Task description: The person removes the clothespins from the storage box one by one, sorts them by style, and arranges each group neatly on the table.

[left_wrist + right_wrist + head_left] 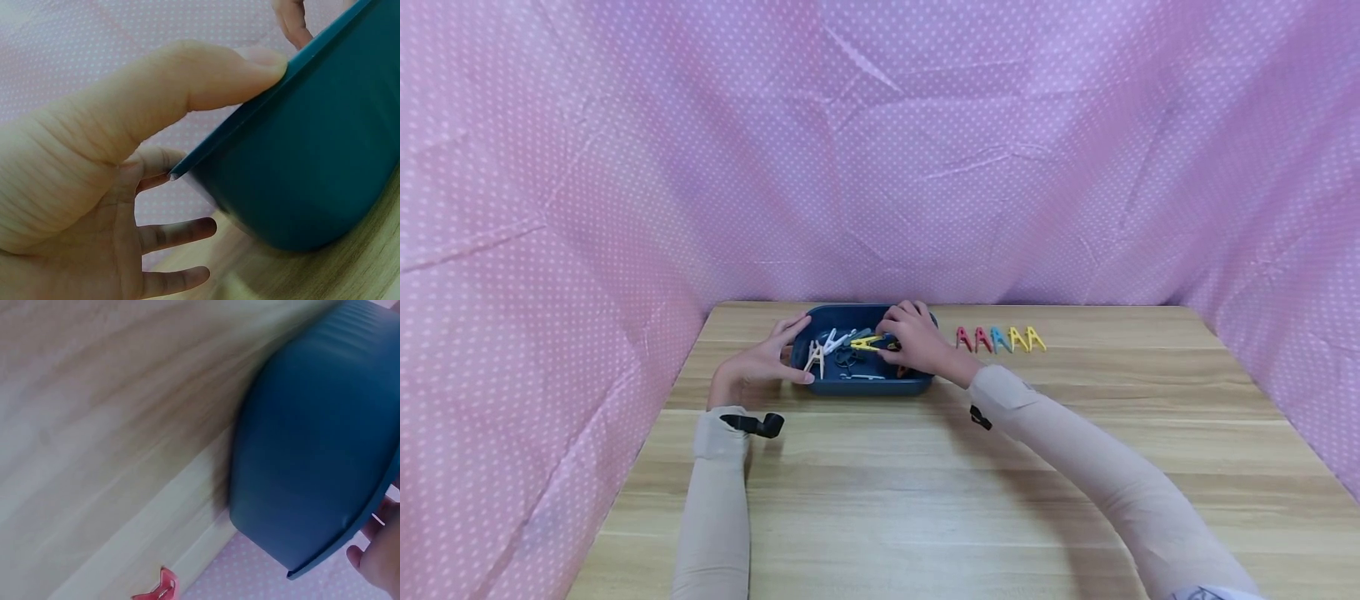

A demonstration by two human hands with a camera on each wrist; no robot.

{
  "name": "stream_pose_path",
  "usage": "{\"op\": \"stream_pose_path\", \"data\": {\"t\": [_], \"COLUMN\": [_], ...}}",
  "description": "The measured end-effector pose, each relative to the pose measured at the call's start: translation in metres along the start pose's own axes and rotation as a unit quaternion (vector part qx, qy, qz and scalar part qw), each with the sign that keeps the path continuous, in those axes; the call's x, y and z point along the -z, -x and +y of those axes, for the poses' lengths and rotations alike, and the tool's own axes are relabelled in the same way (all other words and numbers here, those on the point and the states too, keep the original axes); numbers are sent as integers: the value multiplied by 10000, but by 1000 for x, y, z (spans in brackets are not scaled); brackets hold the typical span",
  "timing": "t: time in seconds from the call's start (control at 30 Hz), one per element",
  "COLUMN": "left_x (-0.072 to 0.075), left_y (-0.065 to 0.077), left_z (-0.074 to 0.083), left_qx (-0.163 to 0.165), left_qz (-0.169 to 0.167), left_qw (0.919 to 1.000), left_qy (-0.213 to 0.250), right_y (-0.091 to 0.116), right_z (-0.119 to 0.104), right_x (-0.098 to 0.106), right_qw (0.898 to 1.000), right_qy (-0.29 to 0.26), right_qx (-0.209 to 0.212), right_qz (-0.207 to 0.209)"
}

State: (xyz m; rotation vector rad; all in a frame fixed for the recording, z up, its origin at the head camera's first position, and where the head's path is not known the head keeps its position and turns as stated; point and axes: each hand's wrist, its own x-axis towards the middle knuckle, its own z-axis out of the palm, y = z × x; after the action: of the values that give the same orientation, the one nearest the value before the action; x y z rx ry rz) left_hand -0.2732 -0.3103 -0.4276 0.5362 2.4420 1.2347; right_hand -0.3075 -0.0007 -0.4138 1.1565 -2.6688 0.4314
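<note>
A dark blue rectangular plastic basin [872, 387] stands near the table's back edge. My left hand [767, 354] holds its left end. In the left wrist view that thumb [250, 75] presses the rim, and the other fingers spread along the far side. My right hand [917, 340] reaches over the basin's right part and pinches a yellow clothespin [865, 342] between thumb and fingers; its grip is partly hidden. Inside the basin lie a white clothespin [832, 342], a cream clothespin [816, 358], a pale clothespin [863, 377] and dark ones. The right wrist view shows the basin's outer wall [306, 444].
Right of the basin, a row of clothespins stands on the wooden table [865, 492]: two red [964, 338], one blue [999, 339] and two yellow [1035, 338]. Pink dotted cloth [925, 167] hangs behind the table and along both sides.
</note>
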Motion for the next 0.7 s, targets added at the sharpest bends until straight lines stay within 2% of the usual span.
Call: {"op": "stream_pose_path", "data": {"t": [0.17,0.37,0.7], "left_x": [0,-1,-2], "left_y": [0,1,1], "left_z": [0,1,-1], "left_qx": [-1,25,-13], "left_qz": [-3,38,43], "left_qw": [10000,10000,9999], "left_qy": [16,71,96], "right_y": [7,14,27], "right_z": [0,2,7], "right_x": [4,10,16], "right_qw": [9994,9979,9962], "right_qy": [-56,-291,-411], "right_qx": [104,-2,-195], "right_qz": [318,585,739]}}
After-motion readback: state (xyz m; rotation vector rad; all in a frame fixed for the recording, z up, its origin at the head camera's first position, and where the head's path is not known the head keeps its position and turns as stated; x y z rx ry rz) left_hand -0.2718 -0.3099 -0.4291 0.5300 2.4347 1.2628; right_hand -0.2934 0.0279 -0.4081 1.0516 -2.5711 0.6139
